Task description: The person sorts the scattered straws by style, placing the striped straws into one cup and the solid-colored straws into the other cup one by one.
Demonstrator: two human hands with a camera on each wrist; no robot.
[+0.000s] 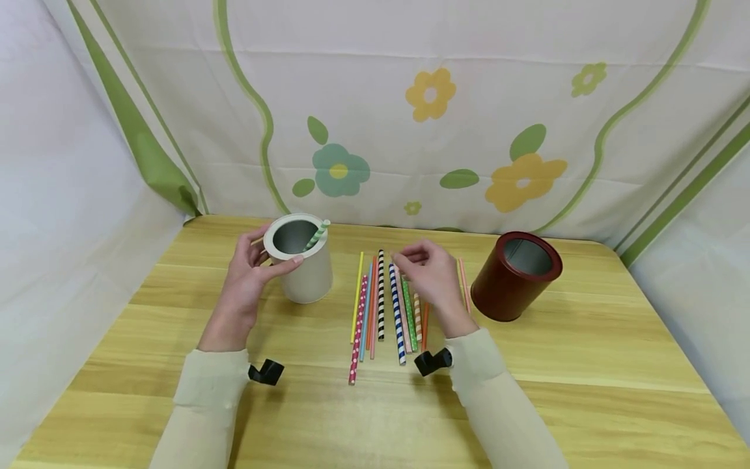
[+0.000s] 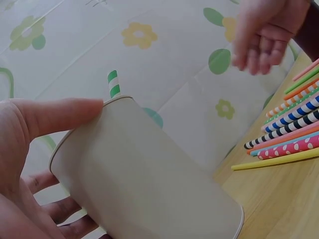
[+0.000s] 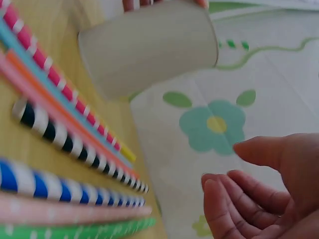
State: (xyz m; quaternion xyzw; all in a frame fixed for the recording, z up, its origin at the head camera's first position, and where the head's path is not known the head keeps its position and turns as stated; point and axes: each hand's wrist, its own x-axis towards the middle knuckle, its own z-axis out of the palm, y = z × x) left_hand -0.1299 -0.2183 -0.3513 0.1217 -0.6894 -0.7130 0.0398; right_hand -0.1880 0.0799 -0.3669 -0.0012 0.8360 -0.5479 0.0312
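Left hand (image 1: 243,277), fingers clasping white can (image 1: 307,280) near its rim, presumably steadies it; right hand (image 1: 432,272), fingers loose, empty, hovers near straws (image 1: 381,299).

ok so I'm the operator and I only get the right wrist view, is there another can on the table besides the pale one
Observer: Yes, a dark red can stands to the right of the straws.

Operator: And the pale can, I only see its side. Is the top open?

Observer: It is; the head view looks through its mouth onto a grey inside.

Operator: Which way does the green-and-white straw lean in there?

Observer: Seen from the head, it slants up to the right, across the far right part of the rim.
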